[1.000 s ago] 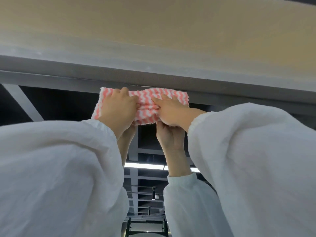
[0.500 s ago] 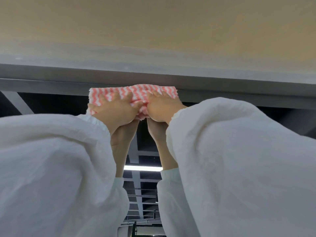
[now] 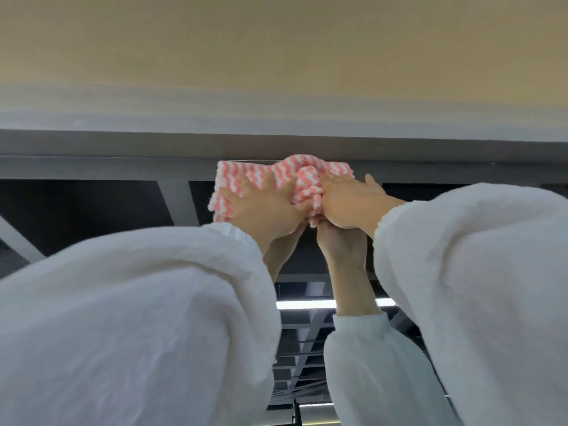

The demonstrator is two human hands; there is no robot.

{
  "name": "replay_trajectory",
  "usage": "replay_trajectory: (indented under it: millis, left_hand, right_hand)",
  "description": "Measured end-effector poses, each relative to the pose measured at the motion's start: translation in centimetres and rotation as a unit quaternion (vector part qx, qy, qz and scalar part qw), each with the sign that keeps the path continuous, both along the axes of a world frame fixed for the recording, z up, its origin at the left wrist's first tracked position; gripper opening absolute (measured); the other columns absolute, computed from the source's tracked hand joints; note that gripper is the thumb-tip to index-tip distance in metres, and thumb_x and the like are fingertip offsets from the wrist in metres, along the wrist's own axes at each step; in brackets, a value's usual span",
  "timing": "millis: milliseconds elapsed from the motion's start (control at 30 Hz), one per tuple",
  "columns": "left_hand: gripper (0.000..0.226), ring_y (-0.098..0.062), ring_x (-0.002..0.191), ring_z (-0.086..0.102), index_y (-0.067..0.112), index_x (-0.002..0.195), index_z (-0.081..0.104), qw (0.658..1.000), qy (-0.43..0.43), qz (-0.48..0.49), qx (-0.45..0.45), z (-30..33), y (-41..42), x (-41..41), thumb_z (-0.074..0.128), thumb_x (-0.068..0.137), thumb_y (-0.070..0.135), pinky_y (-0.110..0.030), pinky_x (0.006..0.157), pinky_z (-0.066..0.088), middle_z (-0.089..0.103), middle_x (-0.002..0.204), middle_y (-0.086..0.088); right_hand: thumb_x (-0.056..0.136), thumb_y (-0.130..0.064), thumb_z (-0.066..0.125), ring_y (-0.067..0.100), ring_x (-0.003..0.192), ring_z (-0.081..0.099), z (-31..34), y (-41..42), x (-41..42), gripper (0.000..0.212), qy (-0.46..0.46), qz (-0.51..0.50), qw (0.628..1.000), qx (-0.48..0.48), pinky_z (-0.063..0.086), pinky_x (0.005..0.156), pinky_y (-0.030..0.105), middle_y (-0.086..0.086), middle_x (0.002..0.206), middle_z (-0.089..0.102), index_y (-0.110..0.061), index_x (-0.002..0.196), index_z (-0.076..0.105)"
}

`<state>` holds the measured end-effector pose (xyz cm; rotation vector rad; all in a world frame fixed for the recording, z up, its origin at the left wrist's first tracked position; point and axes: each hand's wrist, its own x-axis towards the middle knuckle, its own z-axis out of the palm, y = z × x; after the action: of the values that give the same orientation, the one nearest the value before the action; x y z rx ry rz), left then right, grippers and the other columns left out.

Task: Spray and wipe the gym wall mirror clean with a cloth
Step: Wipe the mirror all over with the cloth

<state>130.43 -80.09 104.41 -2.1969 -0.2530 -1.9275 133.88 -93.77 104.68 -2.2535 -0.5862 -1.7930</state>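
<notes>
both hands, left hand (image 3: 264,207) flat and right hand (image 3: 347,201) curling into the bunched middle, are pressing the cloth (image 3: 276,176) to the mirror (image 3: 92,216) top edge; soft and light, it is probably gripping best when spread.

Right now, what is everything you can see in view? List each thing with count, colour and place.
pink-and-white striped fluffy cloth: one, bunched, pressed at the mirror's top edge, centre.
wall mirror: one, dark reflection, lower half of view.
grey frame strip: one, along the mirror's top.
beige wall: above the strip.
reflected strip light: white, low centre in the mirror.
white sleeves: two, lower left and right.
left hand: fingers spread, pressing the cloth.
right hand: on the cloth's bunched right side.
</notes>
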Motion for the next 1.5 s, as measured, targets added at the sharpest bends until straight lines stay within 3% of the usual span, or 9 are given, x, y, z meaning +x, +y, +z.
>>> replay_trajectory:
  millis: [200, 333, 500, 733, 1033, 1367, 1500]
  left_hand:
    - [0.063, -0.042, 0.141, -0.015, 0.049, 0.146, 0.001, 0.998, -0.009, 0.014, 0.056, -1.0, -8.6, 4.3, 0.018, 0.089, 0.07, -0.064, 0.106, -0.011, -0.005, 0.16, -0.001]
    - [0.057, -0.041, 0.141, -0.016, 0.044, 0.148, 0.002, 0.997, 0.014, 0.028, 0.068, -1.7, -11.2, 5.1, 0.014, 0.095, 0.061, -0.067, 0.108, -0.009, -0.005, 0.159, 0.001]
    - [0.051, -0.037, 0.143, -0.009, 0.041, 0.148, 0.008, 0.995, 0.044, 0.036, 0.084, -2.0, -10.6, 4.0, 0.02, 0.1, 0.048, -0.066, 0.107, -0.006, -0.001, 0.159, 0.005]
    - [0.053, -0.033, 0.145, -0.007, 0.04, 0.149, 0.002, 0.994, 0.037, 0.041, 0.091, -3.7, -4.0, 0.6, 0.021, 0.099, 0.048, -0.064, 0.111, -0.003, -0.002, 0.159, 0.006]
    - [0.055, -0.021, 0.146, -0.01, 0.033, 0.15, -0.004, 0.996, 0.033, 0.018, 0.082, -7.3, 9.4, -6.1, 0.015, 0.099, 0.04, -0.044, 0.118, 0.0, -0.007, 0.159, 0.003]
    - [0.054, -0.02, 0.145, -0.012, 0.029, 0.152, -0.002, 0.997, 0.008, 0.042, 0.058, -15.2, 24.6, -14.2, 0.015, 0.101, 0.034, -0.041, 0.118, -0.003, -0.008, 0.159, 0.0]
    - [0.057, -0.023, 0.146, -0.005, 0.021, 0.152, 0.013, 1.0, -0.009, 0.001, 0.03, -19.1, 27.4, -15.8, 0.007, 0.096, 0.03, -0.043, 0.118, 0.004, 0.004, 0.159, -0.007]
  right_hand:
    - [0.1, -0.037, 0.038, 0.025, 0.145, 0.016, -2.1, -9.0, 4.0, 0.064, 0.004, -0.056, 0.998, 0.006, 0.003, 0.116, 0.05, 0.001, 0.158, 0.016, -0.023, 0.153, 0.005]
    - [0.099, -0.03, 0.042, 0.031, 0.135, 0.032, -3.2, -10.2, 4.8, 0.062, 0.027, 0.001, 0.999, 0.023, 0.028, 0.113, 0.043, 0.013, 0.153, 0.026, -0.014, 0.152, 0.014]
    - [0.104, -0.033, 0.025, 0.029, 0.146, -0.01, -5.0, -9.2, 3.9, 0.063, 0.036, 0.036, 0.999, 0.01, 0.004, 0.119, 0.043, 0.006, 0.158, -0.016, -0.014, 0.15, -0.012]
    - [0.102, -0.042, 0.022, 0.032, 0.144, -0.017, -5.5, -2.6, 1.0, 0.063, 0.064, 0.064, 0.996, 0.013, -0.002, 0.118, 0.047, 0.003, 0.158, -0.019, -0.024, 0.15, -0.016]
    - [0.102, -0.046, 0.021, 0.028, 0.144, -0.02, -8.6, 10.6, -5.4, 0.062, 0.043, 0.128, 0.991, -0.011, -0.01, 0.117, 0.045, -0.003, 0.158, -0.02, -0.03, 0.15, -0.015]
    - [0.101, -0.045, 0.022, 0.029, 0.143, -0.021, -16.1, 25.8, -13.5, 0.063, 0.0, 0.136, 0.989, -0.053, -0.011, 0.116, 0.049, -0.002, 0.158, -0.017, -0.031, 0.149, -0.017]
    - [0.098, -0.045, 0.017, 0.027, 0.145, -0.015, -19.2, 28.8, -14.4, 0.06, -0.044, 0.133, 0.986, -0.091, -0.011, 0.116, 0.049, 0.0, 0.159, -0.012, -0.031, 0.151, -0.009]
